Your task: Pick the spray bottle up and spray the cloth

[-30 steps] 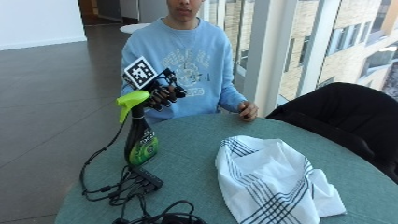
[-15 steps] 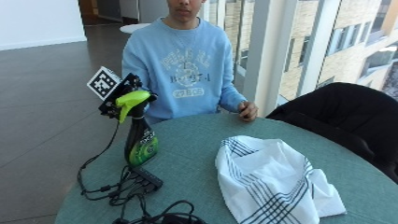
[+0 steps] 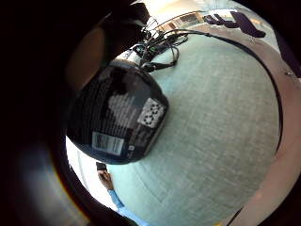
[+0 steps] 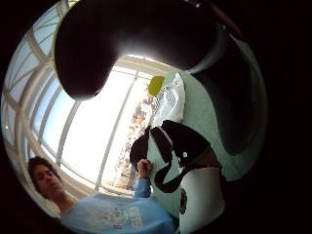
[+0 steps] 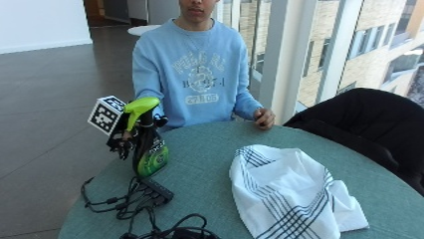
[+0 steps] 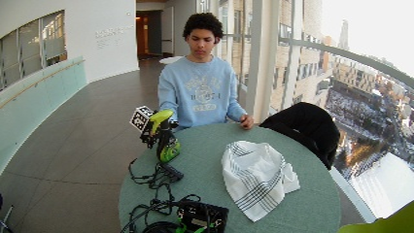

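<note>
Outside view: gloved right hand point(image 5: 122, 142) curled around spray bottle point(image 5: 148, 144) neck, grip closed; advise lifting upright, aiming nozzle at cloth point(image 5: 288, 196) across the surface point(image 5: 205, 154).

Sweatshirt point(image 5: 196, 79) chest print: letters too blurred to read. Spray bottle point(image 3: 117, 115) back label: barcode, fine print, illegible. Wall lettering point(image 6: 110, 33): unreadable.

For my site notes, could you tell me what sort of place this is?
Probably an upper-floor lobby or corridor of a modern building: tall windows overlooking city buildings, a wide tiled floor, and a round table carrying the spray bottle and cloth.
</note>
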Demonstrator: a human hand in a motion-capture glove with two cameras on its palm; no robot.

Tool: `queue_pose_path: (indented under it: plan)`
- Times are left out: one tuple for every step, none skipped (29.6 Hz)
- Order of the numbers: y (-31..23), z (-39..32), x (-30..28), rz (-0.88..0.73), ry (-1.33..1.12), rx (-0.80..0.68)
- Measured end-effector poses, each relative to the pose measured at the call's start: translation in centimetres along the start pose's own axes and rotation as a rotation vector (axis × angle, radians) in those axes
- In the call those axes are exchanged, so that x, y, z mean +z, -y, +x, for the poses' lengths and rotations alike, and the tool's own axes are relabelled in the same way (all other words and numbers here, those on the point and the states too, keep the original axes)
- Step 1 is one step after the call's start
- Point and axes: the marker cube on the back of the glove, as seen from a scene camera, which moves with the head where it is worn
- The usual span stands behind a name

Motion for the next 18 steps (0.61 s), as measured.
queue_pose_path:
  plan:
    - [0.1, 0.1, 0.3, -0.004, 0.011, 0.007]
    - [0.1, 0.2, 0.5, -0.009, 0.022, 0.015]
    - [0.1, 0.3, 0.8, -0.013, 0.032, 0.021]
    - [0.1, 0.3, 1.0, -0.014, 0.044, 0.025]
    - [0.1, 0.3, 1.2, -0.010, 0.055, 0.028]
    - [0.2, 0.2, 1.4, -0.001, 0.063, 0.031]
    - [0.2, 0.2, 1.5, 0.012, 0.069, 0.036]
    - [0.3, 0.1, 1.6, 0.025, 0.070, 0.044]
    - [0.4, 0.1, 1.7, 0.038, 0.069, 0.054]
    - [0.6, 0.1, 1.9, 0.048, 0.067, 0.067]
    - [0.7, 0.1, 2.0, 0.055, 0.065, 0.080]
    - [0.8, 0.1, 2.2, 0.061, 0.064, 0.091]
    - [0.8, 0.1, 2.3, 0.067, 0.061, 0.099]
    - [0.8, 0.1, 2.4, 0.073, 0.056, 0.104]
    - [0.9, 0.0, 2.5, 0.080, 0.050, 0.107]
    - [0.9, 0.0, 2.6, 0.088, 0.044, 0.106]
    - [1.0, 0.0, 2.7, 0.097, 0.038, 0.103]
    - [1.0, 0.0, 2.7, 0.105, 0.036, 0.098]
